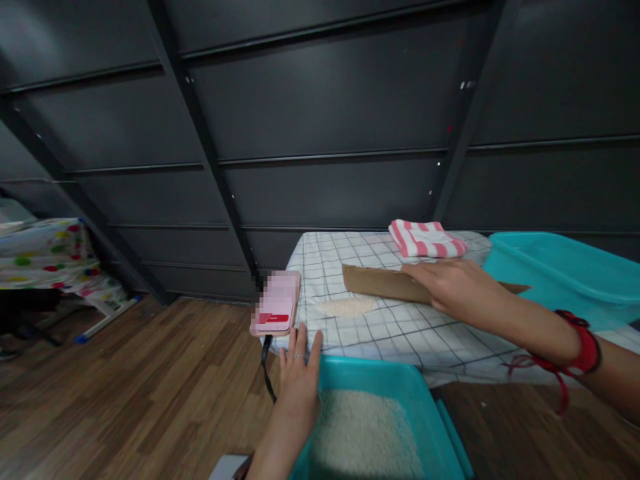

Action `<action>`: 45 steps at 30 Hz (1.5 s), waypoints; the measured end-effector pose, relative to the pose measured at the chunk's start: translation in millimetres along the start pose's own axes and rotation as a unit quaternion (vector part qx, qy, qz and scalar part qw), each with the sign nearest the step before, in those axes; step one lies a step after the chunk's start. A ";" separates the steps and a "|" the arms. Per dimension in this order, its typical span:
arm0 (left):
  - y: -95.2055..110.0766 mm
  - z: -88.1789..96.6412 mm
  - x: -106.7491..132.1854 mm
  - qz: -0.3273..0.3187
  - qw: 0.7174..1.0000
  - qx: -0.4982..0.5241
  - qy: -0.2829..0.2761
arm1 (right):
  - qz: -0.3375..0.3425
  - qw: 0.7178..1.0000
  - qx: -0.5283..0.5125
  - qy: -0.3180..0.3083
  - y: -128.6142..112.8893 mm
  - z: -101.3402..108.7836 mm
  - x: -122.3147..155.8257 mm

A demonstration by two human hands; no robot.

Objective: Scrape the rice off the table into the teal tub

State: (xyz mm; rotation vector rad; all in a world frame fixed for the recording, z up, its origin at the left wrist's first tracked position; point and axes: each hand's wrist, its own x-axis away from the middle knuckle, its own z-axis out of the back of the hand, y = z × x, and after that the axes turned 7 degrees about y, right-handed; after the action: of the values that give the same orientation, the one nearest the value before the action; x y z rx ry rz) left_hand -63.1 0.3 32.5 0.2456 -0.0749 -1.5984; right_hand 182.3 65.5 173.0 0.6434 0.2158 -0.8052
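With its fingers wrapped over the top edge, my right hand (453,280) holds a strip of brown cardboard (377,282) on edge against the checked tablecloth (345,250). Just left of the strip lies a small pile of rice (350,307). My left hand (300,373) has its fingers spread, reaching the table's front edge by the left rim of a turquoise tub (370,370). Rice (367,433) covers the bottom of that tub, which stands below the table edge. Whether my left palm touches the rim is hard to see.
A pink phone (277,303) with a black cable (267,373) lies at the table's left corner. A striped red-and-white cloth (425,239) is at the back. Another turquoise tub (565,273) stands on the right. Behind rises a dark panelled wall (330,113).
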 end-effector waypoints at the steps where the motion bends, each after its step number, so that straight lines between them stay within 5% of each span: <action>1: -0.3 -0.3 0.1 -0.001 1.000 0.000 0.002 | 0.011 1.000 -0.016 0.014 -1.5 1.2 3.4; 6: -2.1 -0.8 1.1 -0.006 1.000 -0.006 0.008 | 0.040 0.995 -0.045 0.079 -3.3 8.7 11.9; 13: 4.7 4.5 -0.4 0.015 1.000 -0.009 -0.010 | 0.000 0.998 0.026 0.053 10.0 3.2 13.0; 21: 3.2 6.2 1.8 0.005 1.000 -0.002 -0.010 | 0.085 0.986 0.001 0.147 -10.4 11.4 40.0; 35: -2.1 -2.6 1.1 -0.004 1.000 -0.008 -0.004 | 0.069 0.987 -0.007 0.143 -2.0 7.3 44.3; 45: 1.5 2.1 0.8 0.000 1.000 -0.007 -0.003 | 0.016 0.974 -0.161 0.156 -32.9 48.3 52.6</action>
State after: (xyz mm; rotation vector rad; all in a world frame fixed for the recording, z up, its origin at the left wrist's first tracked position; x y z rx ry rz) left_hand -62.0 -0.8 34.8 0.2314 -0.0684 -1.5983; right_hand 191.6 -12.6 174.5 0.4618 0.6088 -0.6177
